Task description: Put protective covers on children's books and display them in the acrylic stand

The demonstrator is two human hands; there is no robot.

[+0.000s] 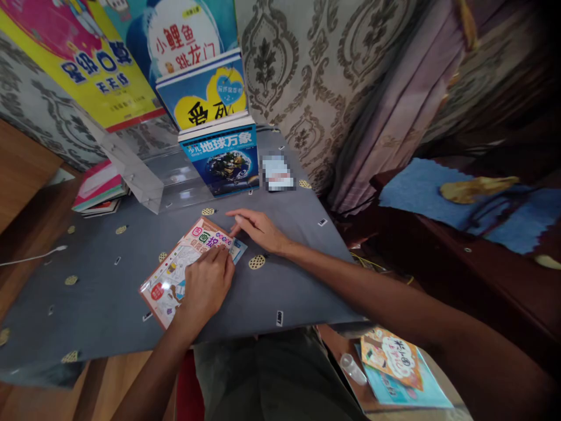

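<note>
A children's activity book (164, 280) with a line-drawn cover lies slanted on the grey cloth. My left hand (208, 280) is on its right part, fingers bent and together against the cover, covering some of the print. Something flat and light blue (239, 250) sticks out from under the book's right edge. Beside the upper right corner is my right hand (263, 232), its index finger stretched out to the left and the fingers apart. It holds nothing that I can see; whether its lower fingertips touch the book cannot be made out.
Behind my hands, a clear stand (149, 187) bears upright books, with a blue earth book (228, 166) in front. More books (100, 190) are stacked at the left, near a white cable (48, 254). Below the table's right edge lie books (394, 362) and a clear cup (353, 369).
</note>
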